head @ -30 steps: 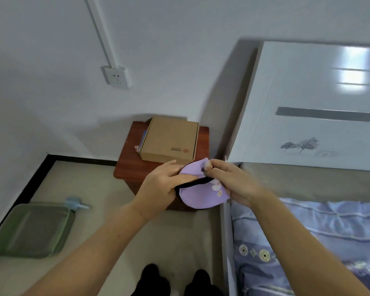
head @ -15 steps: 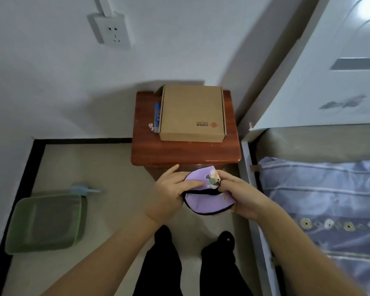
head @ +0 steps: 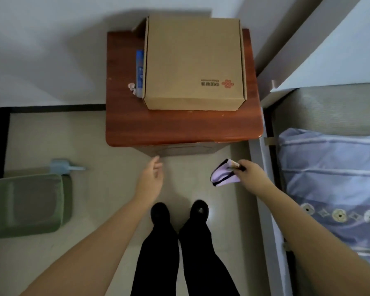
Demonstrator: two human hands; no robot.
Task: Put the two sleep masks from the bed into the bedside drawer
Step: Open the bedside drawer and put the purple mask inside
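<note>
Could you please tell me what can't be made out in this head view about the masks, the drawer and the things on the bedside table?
- Purple sleep mask: bunched in the right hand, so whether it is one mask or two cannot be told.
- Drawer front: foreshortened under the bedside table top; handle unclear.
- Blue item: mostly hidden by the cardboard box.
- Left hand: empty, near the drawer.

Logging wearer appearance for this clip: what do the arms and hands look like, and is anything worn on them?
Both forearms are bare to the frame edge, with no sleeves in view. The left hand and right hand show no gloves, rings, watch or wristband.
</note>
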